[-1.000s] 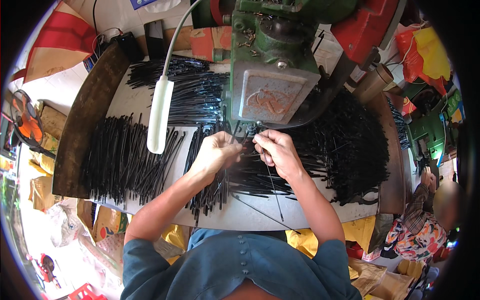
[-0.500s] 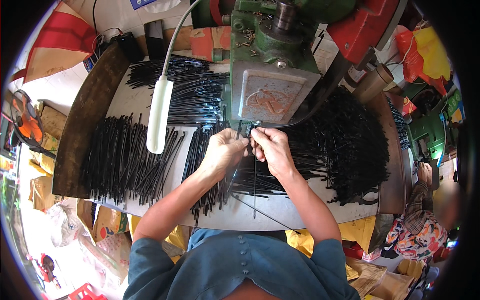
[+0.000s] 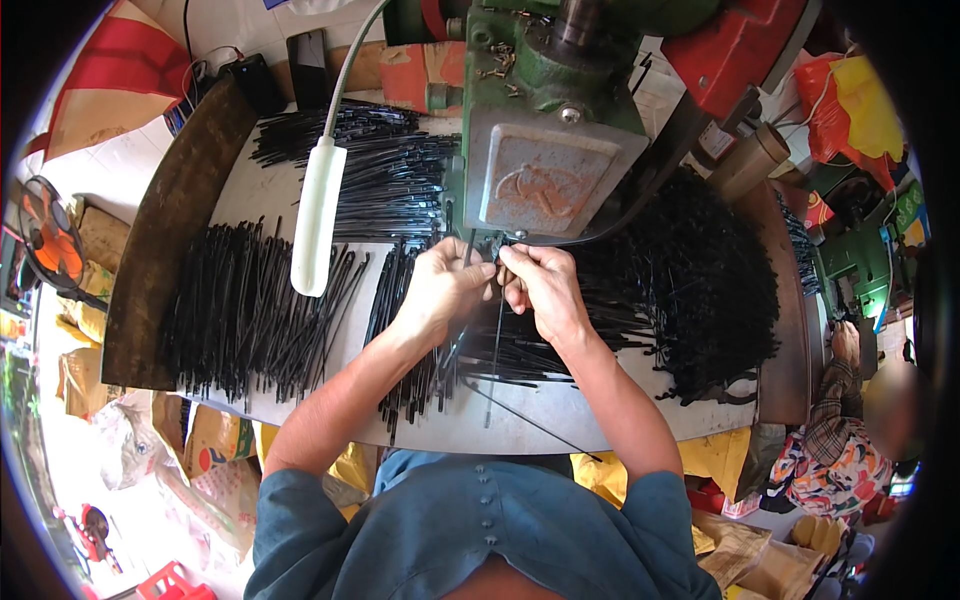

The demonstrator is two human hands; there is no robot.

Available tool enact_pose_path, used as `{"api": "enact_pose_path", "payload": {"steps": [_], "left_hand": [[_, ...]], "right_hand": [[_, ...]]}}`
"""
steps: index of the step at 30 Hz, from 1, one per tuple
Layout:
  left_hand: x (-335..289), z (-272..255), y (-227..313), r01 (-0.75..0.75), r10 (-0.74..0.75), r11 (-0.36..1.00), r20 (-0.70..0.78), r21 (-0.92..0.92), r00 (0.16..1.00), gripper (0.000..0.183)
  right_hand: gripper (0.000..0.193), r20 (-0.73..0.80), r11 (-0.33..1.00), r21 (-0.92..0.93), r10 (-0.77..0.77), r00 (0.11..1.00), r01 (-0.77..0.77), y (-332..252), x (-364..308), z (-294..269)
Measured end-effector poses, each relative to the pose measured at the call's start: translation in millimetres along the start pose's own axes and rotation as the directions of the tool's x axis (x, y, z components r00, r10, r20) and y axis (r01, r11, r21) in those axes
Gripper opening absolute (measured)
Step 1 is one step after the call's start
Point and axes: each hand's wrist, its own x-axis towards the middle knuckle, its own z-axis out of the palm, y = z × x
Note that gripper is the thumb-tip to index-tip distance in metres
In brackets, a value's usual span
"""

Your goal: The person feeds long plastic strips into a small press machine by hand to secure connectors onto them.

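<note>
Under the head of a green press machine [image 3: 545, 185], my two hands are close together at the front of its tooling. My left hand [image 3: 448, 288] is pinched on a thin black rod [image 3: 471, 250], whose upper end shows above the fingers. My right hand [image 3: 543, 288] is closed with thumb and forefinger around the top of another slim dark rod [image 3: 497, 350], which hangs down toward me. My fingers hide the ends of both pieces. A loose rod [image 3: 535, 425] lies slanted across the table's near edge.
Bundles of black rods [image 3: 265, 320] cover the table's left, with a large dark heap [image 3: 700, 300] on the right. A white lamp [image 3: 319, 220] hangs left of the press. A curved wooden board [image 3: 165, 260] walls the left side. Another person [image 3: 835, 430] works at far right.
Both hands stay at the press with only slight finger shifts. The hanging rod's lower end has moved a little left. The whole view has shifted slightly.
</note>
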Motion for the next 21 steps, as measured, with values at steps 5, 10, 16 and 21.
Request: {"api": "enact_pose_path", "payload": {"steps": [5,10,16,21], "left_hand": [[4,-7,6,0.029,-0.032,0.998,0.041,0.054,0.999,0.016],[4,-8,3,0.024,-0.026,0.997,0.029,0.080,0.999,0.017],[1,-1,4,0.064,-0.061,0.996,-0.041,0.064,0.997,0.016],[2,-7,7,0.040,-0.041,0.999,0.046,0.025,0.998,0.020]], "right_hand": [[0.020,-0.031,0.997,0.009,0.071,0.997,-0.071,-3,1,3],[0.020,0.017,0.996,-0.012,0.084,0.996,-0.084,-1,-1,1],[0.020,-0.031,0.958,-0.245,0.148,0.988,-0.151,-19,-12,-21],[0.016,-0.181,0.952,-0.300,0.004,0.984,-0.059,-41,-20,-55]]}}
